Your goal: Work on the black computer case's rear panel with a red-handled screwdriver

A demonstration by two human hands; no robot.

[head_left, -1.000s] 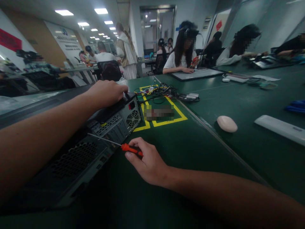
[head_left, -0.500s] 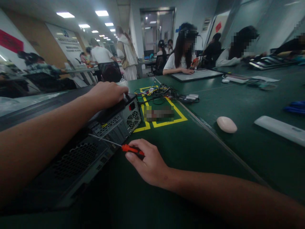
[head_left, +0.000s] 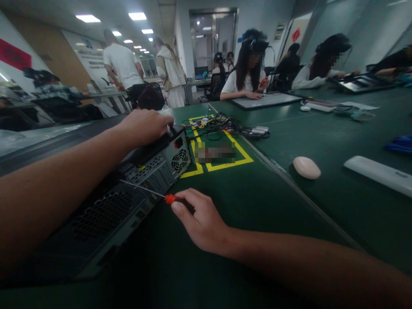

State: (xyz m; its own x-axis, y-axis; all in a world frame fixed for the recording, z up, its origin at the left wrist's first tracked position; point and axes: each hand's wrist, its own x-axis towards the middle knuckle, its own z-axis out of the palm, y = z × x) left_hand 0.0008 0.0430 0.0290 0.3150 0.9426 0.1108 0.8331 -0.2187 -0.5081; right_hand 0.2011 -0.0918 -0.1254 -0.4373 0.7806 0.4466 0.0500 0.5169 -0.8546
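A black computer case (head_left: pixel 151 180) lies on the green table at the left, its grey back panel with ports, vents and a fan grille turned toward me. My left hand (head_left: pixel 146 125) reaches across it, fingers bent over the upper edge near the fan end. In my right hand (head_left: pixel 199 216) is a screwdriver (head_left: pixel 169 198) with a red and black handle, the fingers wrapped round it. Its thin shaft points left, with the tip at the case's back panel; my left forearm passes just above, and the exact contact point is too dark to tell.
A tangle of cables (head_left: pixel 222 124) lies beyond the case by yellow tape markings (head_left: pixel 230 166). To the right are a pale rounded object (head_left: pixel 307 168) and a long white device (head_left: pixel 376 171). Across the table, a person (head_left: pixel 246 73) works at a flat panel (head_left: pixel 267 101).
My right hand and the screwdriver handle have turned slightly, while the shaft stays at the same spot. My left hand stays put. In the background, a person in white has straightened and moved left.
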